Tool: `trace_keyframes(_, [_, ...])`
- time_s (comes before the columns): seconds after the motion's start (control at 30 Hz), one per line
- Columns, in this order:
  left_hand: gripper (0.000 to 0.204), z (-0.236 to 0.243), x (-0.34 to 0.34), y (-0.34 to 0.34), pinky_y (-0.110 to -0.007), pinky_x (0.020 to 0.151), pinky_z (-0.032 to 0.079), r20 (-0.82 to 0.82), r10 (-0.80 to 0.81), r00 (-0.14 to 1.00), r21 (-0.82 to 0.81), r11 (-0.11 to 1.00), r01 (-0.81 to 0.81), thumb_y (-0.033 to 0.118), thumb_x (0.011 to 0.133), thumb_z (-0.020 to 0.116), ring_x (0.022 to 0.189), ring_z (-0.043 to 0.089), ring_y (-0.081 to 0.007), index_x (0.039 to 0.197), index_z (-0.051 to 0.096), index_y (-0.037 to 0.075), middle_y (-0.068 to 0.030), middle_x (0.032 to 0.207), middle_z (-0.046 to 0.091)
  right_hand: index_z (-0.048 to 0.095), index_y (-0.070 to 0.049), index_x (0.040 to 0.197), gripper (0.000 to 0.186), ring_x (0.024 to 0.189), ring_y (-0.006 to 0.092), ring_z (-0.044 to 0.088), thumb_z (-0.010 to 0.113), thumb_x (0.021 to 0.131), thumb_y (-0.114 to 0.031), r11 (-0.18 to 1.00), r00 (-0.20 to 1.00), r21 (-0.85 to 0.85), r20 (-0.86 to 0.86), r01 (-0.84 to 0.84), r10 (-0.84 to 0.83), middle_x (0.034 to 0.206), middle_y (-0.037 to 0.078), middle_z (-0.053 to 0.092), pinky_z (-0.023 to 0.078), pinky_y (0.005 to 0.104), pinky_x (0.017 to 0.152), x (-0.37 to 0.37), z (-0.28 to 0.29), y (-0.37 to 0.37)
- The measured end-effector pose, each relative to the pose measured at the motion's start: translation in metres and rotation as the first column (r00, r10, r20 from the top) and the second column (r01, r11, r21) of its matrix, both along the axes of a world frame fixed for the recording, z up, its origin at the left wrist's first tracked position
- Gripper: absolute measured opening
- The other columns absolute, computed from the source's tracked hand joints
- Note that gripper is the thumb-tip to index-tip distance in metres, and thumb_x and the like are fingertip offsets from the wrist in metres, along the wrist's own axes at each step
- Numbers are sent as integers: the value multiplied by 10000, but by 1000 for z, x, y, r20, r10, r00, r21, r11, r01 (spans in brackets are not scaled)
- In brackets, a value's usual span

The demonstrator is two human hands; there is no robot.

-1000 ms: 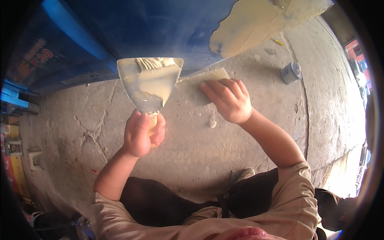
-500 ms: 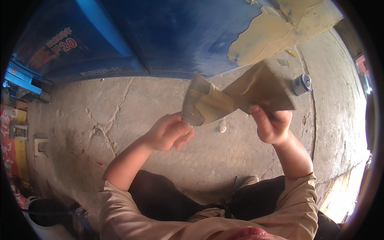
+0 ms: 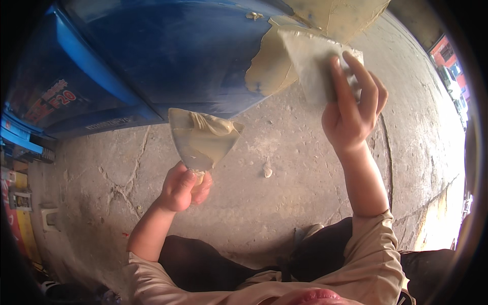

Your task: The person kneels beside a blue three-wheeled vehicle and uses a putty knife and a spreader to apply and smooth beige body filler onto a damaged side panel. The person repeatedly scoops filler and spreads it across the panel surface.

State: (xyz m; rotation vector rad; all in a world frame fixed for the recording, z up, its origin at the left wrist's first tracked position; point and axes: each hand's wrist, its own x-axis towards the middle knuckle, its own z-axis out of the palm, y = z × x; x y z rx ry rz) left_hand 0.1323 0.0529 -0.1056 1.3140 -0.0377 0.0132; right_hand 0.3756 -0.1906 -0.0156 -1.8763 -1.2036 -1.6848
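My left hand (image 3: 184,188) is closed round the short handle of a putty knife (image 3: 198,152). A thick ridge of beige putty (image 3: 216,124) lies along the knife's wide edge. My right hand (image 3: 353,104) grips a flat, pale square spreader (image 3: 312,66), fingers laid along its face. The spreader's far edge overlaps the putty-coated lower corner of a blue vehicle panel (image 3: 193,61); whether it touches cannot be made out. A broad beige putty patch (image 3: 267,66) with a ragged border covers that corner.
Cracked concrete floor (image 3: 244,203) lies beneath, with a small pale lump (image 3: 267,169) on it. A small stool (image 3: 49,217) stands at the far left. More putty (image 3: 345,18) coats the panel at the upper right.
The two tools have come apart. My right hand has risen toward the putty patch with the spreader turned over, while my left hand has moved left and turned the knife upright.
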Motion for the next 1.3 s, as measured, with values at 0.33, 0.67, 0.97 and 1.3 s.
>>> trace_keyframes(0.33, [402, -11, 0, -6, -266, 381, 378, -24, 14, 1000, 42, 999, -13, 431, 1015, 418, 466, 450, -116, 1013, 424, 29, -92, 707, 504, 727, -143, 1125, 524, 979, 201, 520, 643, 632, 11, 1000, 1000, 1, -8, 27, -27, 1208, 34, 590, 435, 287, 835, 14, -45, 30])
trace_keyframes(0.67, [410, -12, 3, -7, -264, 409, 394, -63, 1, 998, 22, 1000, 1, 430, 1014, 424, 478, 459, -116, 995, 446, 21, -81, 695, 508, 710, -150, 1150, 442, 902, 189, 547, 598, 724, -119, 996, 996, -81, 80, -41, 47, 1197, 42, 578, 475, 279, 718, 17, -109, 48])
trace_keyframes(0.97, [489, -8, 1, -4, -272, 405, 381, -61, -25, 998, -7, 1000, 24, 492, 979, 484, 473, 450, -122, 980, 468, 3, -92, 716, 508, 679, -94, 1168, 549, 869, 202, 589, 593, 632, -10, 894, 865, -194, -399, -404, 305, 1044, 41, 617, 501, 309, 728, -18, -116, 36])
trace_keyframes(1.3, [422, 2, -11, 3, -276, 429, 372, -31, -91, 995, -117, 989, 87, 417, 977, 504, 505, 463, -125, 1001, 526, -4, -69, 710, 524, 618, -12, 1201, 452, 715, 248, 661, 666, 759, 64, 487, 170, 64, -891, -871, 421, 914, 118, 677, 541, 343, 619, -56, -40, 21])
